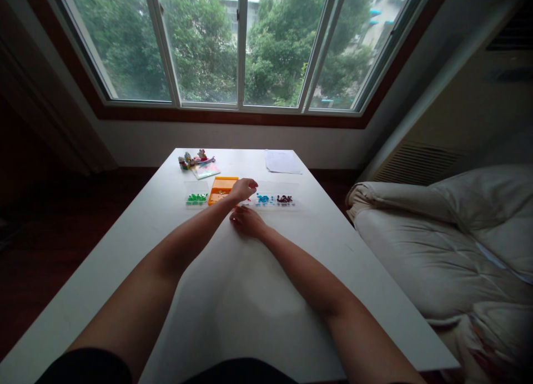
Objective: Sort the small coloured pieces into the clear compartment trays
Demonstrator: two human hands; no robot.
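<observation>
My left hand (245, 190) reaches over the right edge of an orange box (226, 182), its fingers drawn together above a clear compartment tray. Anything between them is too small to make out. Just in front of the tray, my right hand (249, 222) is low over the white table, fingers curled inward; what they hold, if anything, cannot be seen. Small green pieces (197, 198) lie left of the orange box. Blue pieces (264, 198) and dark brown pieces (285, 199) sit in clear compartments to the right. My left hand hides part of the middle.
Small colourful figurines (202, 155) and a pastel card (206, 170) lie at the table's far left. White paper sheets (283, 161) are at the far right. A padded beige sofa (416, 251) stands right of the table (250, 317), and a window is beyond it.
</observation>
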